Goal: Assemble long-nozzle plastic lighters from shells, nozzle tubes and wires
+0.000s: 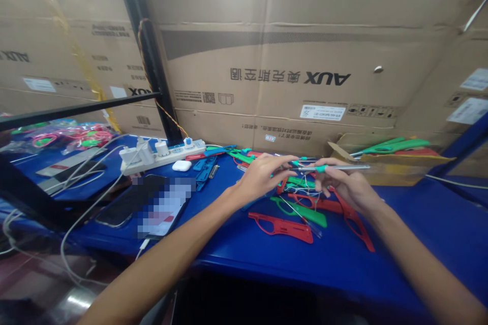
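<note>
Just above the blue table, my right hand (345, 180) grips a thin metal lighter tube (353, 167) with a green end piece. My left hand (263, 175) reaches to the other end of the tube, its thumb and fingers pinched together there. What sits between those fingertips is too small to make out. Below both hands lie lighter casing halves: a red one (284, 227) nearest me, a green one (303, 210) behind it, and another red one (358, 228) under my right wrist. White wires (305, 188) and more coloured parts are partly hidden by my hands.
An open cardboard box (396, 170) holding green and red casings stands at the right. To the left are a power strip (163, 157), a white earbud case (182, 165), blue casings (206, 172) and two phones (118, 208) with cables. Large cartons (285, 51) rise behind.
</note>
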Action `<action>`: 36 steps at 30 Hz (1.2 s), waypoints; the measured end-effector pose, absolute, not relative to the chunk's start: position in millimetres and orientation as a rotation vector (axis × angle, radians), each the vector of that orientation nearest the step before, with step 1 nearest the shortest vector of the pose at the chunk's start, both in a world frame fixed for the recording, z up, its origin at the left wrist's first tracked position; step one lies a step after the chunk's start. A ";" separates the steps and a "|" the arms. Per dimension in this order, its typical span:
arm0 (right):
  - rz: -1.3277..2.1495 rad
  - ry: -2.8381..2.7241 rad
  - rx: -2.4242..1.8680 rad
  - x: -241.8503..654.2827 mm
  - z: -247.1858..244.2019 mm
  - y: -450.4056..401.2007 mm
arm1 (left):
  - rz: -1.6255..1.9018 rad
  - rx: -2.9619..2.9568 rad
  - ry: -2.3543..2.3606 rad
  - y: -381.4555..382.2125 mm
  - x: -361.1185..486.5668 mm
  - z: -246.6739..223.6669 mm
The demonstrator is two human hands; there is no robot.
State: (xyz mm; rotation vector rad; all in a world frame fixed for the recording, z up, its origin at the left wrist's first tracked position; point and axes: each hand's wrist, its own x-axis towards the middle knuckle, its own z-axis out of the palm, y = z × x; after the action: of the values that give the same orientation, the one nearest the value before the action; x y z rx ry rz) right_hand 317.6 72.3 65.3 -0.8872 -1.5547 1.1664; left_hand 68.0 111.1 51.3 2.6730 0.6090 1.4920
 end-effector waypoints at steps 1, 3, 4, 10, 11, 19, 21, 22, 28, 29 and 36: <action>1.168 -1.558 -0.889 317.6 65.9 72.1 | 1.507 2.652 0.584 111.3 67.7 51.9; 1.166 -1.562 -0.891 317.1 67.1 71.2 | 1.530 2.637 0.515 112.5 66.9 52.8; 1.165 -1.564 -0.895 316.7 67.5 70.7 | 1.542 2.641 0.488 113.4 66.5 52.8; 1.159 -1.582 -0.890 315.3 64.8 69.9 | 1.568 2.745 0.527 117.9 64.7 50.0; 1.163 -1.591 -0.897 315.4 63.3 70.3 | 1.561 2.765 0.528 117.9 64.5 49.7; 1.190 -1.670 -0.940 318.0 53.2 75.0 | 1.610 2.859 0.389 117.9 63.7 49.2; 1.187 -1.674 -0.949 318.7 52.5 75.4 | 1.617 2.867 0.389 118.7 63.8 48.5; 1.187 -1.680 -0.953 318.9 52.2 75.6 | 1.620 2.870 0.389 119.1 63.8 48.1; 1.184 -1.683 -0.951 315.2 50.6 76.9 | 1.542 2.960 0.485 119.7 62.2 45.7; 1.183 -1.676 -0.952 314.0 50.3 77.2 | 1.509 2.989 0.498 119.6 62.0 45.4; 1.182 -1.635 -0.981 312.1 48.6 78.1 | 1.424 3.053 0.530 118.8 63.8 42.9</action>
State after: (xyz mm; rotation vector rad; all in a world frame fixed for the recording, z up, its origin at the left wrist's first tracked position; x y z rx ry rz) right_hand 312.1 78.1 48.6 -0.9812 -1.6353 1.1825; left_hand 63.8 118.8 42.9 3.0533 0.5295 1.4245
